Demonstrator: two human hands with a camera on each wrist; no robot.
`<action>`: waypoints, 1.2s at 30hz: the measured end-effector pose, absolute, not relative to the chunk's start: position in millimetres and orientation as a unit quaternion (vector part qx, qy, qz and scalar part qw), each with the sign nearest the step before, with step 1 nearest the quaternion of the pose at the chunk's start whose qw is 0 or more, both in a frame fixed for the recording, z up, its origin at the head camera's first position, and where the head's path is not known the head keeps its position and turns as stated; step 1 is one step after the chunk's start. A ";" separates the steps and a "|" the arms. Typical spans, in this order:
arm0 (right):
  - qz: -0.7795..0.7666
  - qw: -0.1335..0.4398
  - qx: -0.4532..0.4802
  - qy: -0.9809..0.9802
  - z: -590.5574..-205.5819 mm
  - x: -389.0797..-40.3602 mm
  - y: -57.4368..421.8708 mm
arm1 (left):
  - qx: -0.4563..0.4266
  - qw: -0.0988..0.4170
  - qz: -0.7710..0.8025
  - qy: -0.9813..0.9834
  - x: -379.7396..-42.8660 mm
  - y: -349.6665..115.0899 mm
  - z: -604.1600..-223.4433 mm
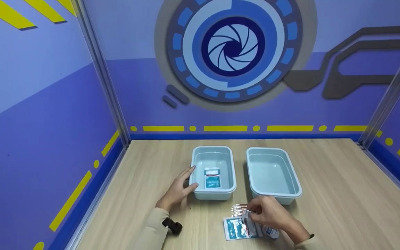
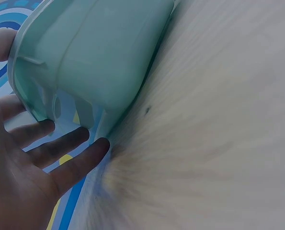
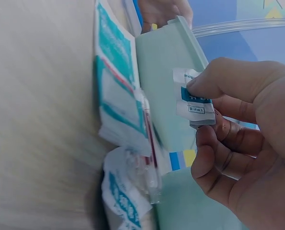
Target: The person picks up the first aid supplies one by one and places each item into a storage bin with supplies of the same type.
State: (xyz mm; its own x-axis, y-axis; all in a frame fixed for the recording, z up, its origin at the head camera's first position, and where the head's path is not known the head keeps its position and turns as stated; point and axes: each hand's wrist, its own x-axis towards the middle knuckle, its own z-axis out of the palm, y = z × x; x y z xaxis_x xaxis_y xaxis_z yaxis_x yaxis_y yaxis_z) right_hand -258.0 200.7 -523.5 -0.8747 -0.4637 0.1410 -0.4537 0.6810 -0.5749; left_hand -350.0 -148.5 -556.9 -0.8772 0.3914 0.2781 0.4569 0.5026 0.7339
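Observation:
My left hand [image 1: 177, 189] rests against the left side of the left pale green bin [image 1: 233, 166], fingers spread and fairly straight along its wall and rim in the left wrist view. Inside that bin lies a teal-and-white packet [image 1: 213, 181]. Between thumb and fingers, my right hand [image 1: 273, 213] pinches a small white-and-teal sachet [image 3: 195, 111] printed "1PCS". Below it on the table lie a larger teal-and-white packet [image 1: 236, 228], a silvery item with reddish strips [image 1: 236, 210] and a crumpled white sachet [image 1: 271, 232], partly covered by the hand.
A second pale green bin [image 1: 273, 170] stands to the right, just beyond my right hand. The wooden table [image 1: 342, 194] is bounded by a purple back wall [image 1: 134, 93] and side panels. A dark wrist strap [image 1: 172, 226] sits on my left sleeve.

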 end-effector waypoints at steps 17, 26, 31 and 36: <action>-0.331 -0.004 -0.260 0.907 -510.5 -256.0 203.2 | -0.242 0.033 -0.438 -0.865 -349.9 -148.6 -555.7; -0.344 -0.031 -0.266 0.900 -502.3 -259.1 203.2 | -0.248 0.032 -0.441 -0.862 -350.4 -148.2 -557.4; -0.353 -0.026 -0.259 0.899 -498.5 -262.4 201.1 | -0.248 0.030 -0.444 -0.861 -350.7 -148.3 -556.6; -0.361 -0.048 -0.259 0.895 -495.6 -267.6 198.2 | -0.247 0.030 -0.443 -0.861 -350.3 -148.5 -556.7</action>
